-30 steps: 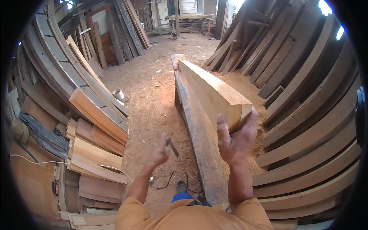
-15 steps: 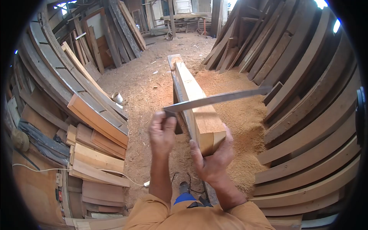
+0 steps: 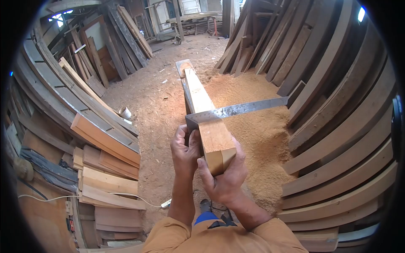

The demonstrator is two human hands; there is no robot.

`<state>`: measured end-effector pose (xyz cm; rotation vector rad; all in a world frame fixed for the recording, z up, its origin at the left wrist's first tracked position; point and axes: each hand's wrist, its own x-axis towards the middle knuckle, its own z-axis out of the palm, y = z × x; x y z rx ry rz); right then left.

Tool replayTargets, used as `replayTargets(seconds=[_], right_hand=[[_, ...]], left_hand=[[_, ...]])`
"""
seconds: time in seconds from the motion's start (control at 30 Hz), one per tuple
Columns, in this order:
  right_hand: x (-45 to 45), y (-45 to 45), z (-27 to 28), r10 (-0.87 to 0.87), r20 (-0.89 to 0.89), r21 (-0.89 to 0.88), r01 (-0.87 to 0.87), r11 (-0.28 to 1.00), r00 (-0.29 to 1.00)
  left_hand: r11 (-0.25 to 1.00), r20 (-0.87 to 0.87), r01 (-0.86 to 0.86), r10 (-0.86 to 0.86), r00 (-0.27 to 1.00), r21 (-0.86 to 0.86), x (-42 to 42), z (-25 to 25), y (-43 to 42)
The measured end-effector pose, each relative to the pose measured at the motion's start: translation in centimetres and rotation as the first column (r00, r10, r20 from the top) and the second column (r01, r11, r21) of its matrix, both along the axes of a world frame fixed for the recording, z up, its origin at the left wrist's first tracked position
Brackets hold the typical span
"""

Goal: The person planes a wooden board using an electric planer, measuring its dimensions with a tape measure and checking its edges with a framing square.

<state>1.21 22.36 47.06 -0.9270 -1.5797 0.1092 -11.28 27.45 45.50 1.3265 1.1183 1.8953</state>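
A try square (image 3: 249, 107) lies with its metal blade across the top of a squared timber (image 3: 216, 137), the blade's tip reaching out past the right side. My left hand (image 3: 184, 149) is closed on the square's stock, against the timber's left face. Around the near end of the timber, my right hand (image 3: 225, 179) is wrapped, thumb on the left and fingers on the right. The timber points away from me, its far part over a narrow wooden support (image 3: 184, 64). Part of the stock is hidden by my left fingers.
Planks (image 3: 337, 164) lean and lie along the right side. More boards (image 3: 109, 181) are stacked on the left, with a white cable (image 3: 139, 198) and power strip nearby. Sawdust (image 3: 265, 139) covers the floor right of the timber. A pale container (image 3: 125, 112) stands at left.
The square's blade has come down from a tilted position above the timber to lie across its top. My left hand moved slightly right with it. My right hand keeps its grip on the timber.
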Motion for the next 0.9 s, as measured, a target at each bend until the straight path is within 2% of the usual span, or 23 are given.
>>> replayTargets(seconds=[0.13,0.23,0.37,0.5,0.7,0.8,0.83,0.9], right_hand=[[0.0,-0.2,-0.6,0.035,-0.037,-0.020,-0.035,0.999,0.999],[-0.2,-0.3,-0.6,0.030,-0.013,-0.008,-0.030,1.000,0.999],[-0.5,-0.2,-0.9,0.058,-0.025,-0.002,-0.058,0.998,0.998],[-1.2,-0.1,-0.9,0.101,-0.082,-0.055,-0.106,0.993,0.991],[-2.6,-0.2,0.2,0.076,-0.061,-0.023,-0.077,0.997,0.995],[-2.7,0.0,2.1,0.006,0.056,0.044,-0.008,0.999,0.998],[-2.8,0.1,2.6,0.000,0.052,0.039,-0.002,0.999,0.999],[-2.9,0.5,3.5,-0.023,0.042,0.035,0.021,0.999,0.999]], left_hand=[[0.995,-0.001,-0.097,0.097,0.995,0.037,0.5,-1.1,1.9],[0.995,-0.011,-0.090,0.090,0.996,-0.034,-1.9,-4.3,7.6],[0.999,0.104,-0.017,0.020,0.994,-0.034,-3.4,-6.1,12.3],[0.999,0.102,0.022,-0.018,0.995,-0.040,-4.3,-5.4,13.1],[0.996,0.086,0.040,-0.034,0.996,-0.077,-5.6,-4.4,12.5],[0.999,0.057,0.005,-0.002,0.998,-0.051,-6.0,-3.3,12.9],[0.996,0.133,0.048,-0.038,0.990,-0.074,-6.2,-2.9,12.9],[0.996,0.128,-0.066,0.073,0.989,-0.064,-6.2,-1.5,11.7]])
